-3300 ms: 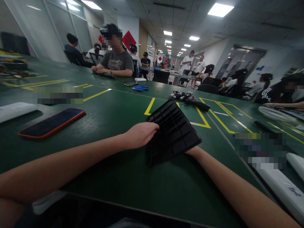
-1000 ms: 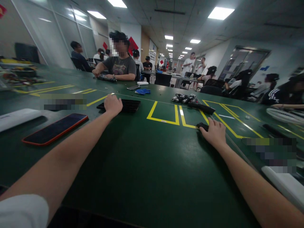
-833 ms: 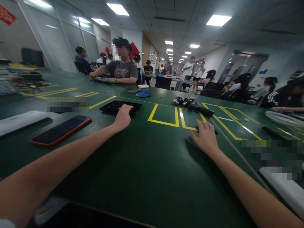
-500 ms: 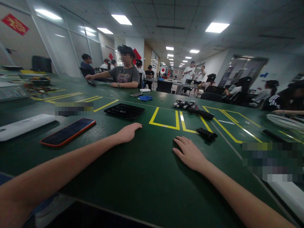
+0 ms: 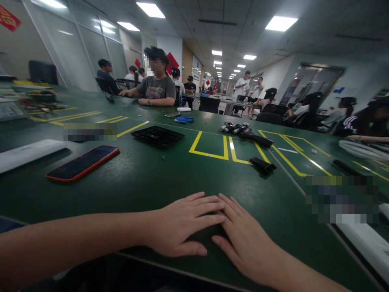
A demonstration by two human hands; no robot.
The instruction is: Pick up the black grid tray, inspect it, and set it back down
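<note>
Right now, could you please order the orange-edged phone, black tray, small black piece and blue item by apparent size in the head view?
Orange-edged phone
Black tray
Small black piece
Blue item
The phone lies nearer than the tray, so true sizes are unsure.

Left grip (image 5: pixel 179 225) and right grip (image 5: pixel 253 243) bare, slender-fingered; forearms (image 5: pixel 91 233) bare too

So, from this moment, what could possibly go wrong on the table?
The small bit lies loose near the tray; a sweep of the left hand might lose it. The phone lies flat beyond the left forearm, so a wide reach could bump it. The black part lies loose ahead of the right hand and might get nudged.
</note>
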